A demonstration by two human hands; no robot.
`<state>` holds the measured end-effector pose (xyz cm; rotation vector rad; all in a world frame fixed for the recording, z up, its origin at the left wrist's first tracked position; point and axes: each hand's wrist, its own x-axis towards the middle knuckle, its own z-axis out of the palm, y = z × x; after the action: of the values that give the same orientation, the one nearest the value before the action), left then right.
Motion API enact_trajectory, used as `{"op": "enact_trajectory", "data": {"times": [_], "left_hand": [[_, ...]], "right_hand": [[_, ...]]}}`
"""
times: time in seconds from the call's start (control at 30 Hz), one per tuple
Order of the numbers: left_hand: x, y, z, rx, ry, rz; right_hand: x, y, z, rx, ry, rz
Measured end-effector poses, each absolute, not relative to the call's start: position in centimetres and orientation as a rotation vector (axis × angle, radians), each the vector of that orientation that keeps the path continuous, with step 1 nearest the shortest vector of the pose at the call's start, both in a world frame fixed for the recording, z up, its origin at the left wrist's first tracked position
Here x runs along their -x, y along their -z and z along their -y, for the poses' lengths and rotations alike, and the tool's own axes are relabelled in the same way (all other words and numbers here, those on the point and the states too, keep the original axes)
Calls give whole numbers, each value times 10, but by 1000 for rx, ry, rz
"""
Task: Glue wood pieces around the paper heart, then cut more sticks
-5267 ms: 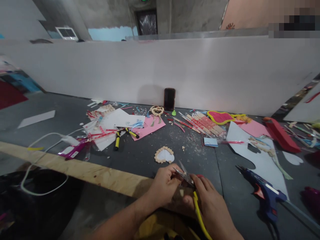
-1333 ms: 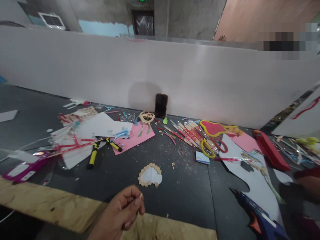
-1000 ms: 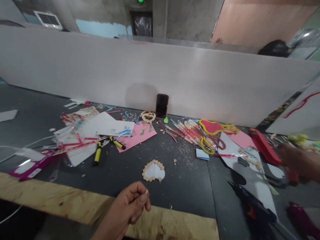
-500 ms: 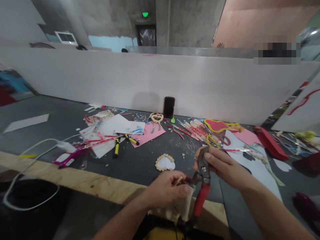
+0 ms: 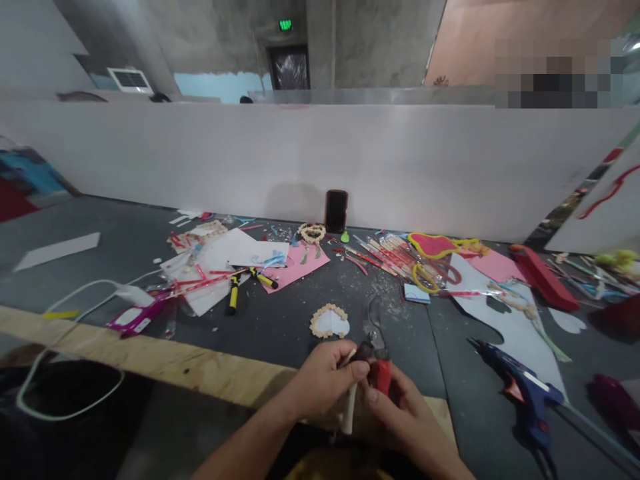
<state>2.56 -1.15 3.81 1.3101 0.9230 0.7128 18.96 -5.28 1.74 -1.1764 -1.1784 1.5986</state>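
Note:
My left hand (image 5: 327,377) pinches a thin pale wooden stick (image 5: 349,407) that hangs down from its fingertips. Right beside it my right hand (image 5: 405,417) is closed round the red handles of a pair of cutting pliers (image 5: 379,367), whose dark jaws sit at the stick close to the left fingertips. Both hands are over the near edge of a plywood board (image 5: 190,363). Just beyond them on the dark mat lies a white paper heart edged with small wooden pieces (image 5: 329,321).
A blue glue gun (image 5: 520,387) lies to the right on the mat. Farther back are yellow-handled pliers (image 5: 233,293), pink paper (image 5: 299,260), yellow-and-red scissors (image 5: 431,275), a bundle of sticks (image 5: 385,253), a dark phone (image 5: 337,210) against the white partition, and a white cable (image 5: 65,353) at left.
My right hand went out to the right, came back with the red-handled pliers and brought them down against the stick in my left hand. The yellow scissors now lie among the sticks.

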Motion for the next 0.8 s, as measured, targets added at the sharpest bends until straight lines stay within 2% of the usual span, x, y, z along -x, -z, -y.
{"op": "enact_trajectory", "data": {"times": [0.17,0.3,0.47,0.53,0.63,0.8], "left_hand": [[-34,-37,16,-1279,-720,-864],[-35,-36,18,-1543,-777,-990],[-30,-34,17,-1308,-821,-1036],[-28,-32,16,-1271,-833,-1046],[-27,-29,15,-1184,-856,-979],[-25,-27,16,-1162,-929,-936]], "right_hand": [[-188,-17,65,875,-1830,758],[-186,-13,73,859,-1818,806],[-203,-7,79,897,-1773,826],[-214,-8,79,1074,-1639,997],[-225,-13,77,1334,-1243,1440],[-226,-15,70,1361,-533,2000]]}}
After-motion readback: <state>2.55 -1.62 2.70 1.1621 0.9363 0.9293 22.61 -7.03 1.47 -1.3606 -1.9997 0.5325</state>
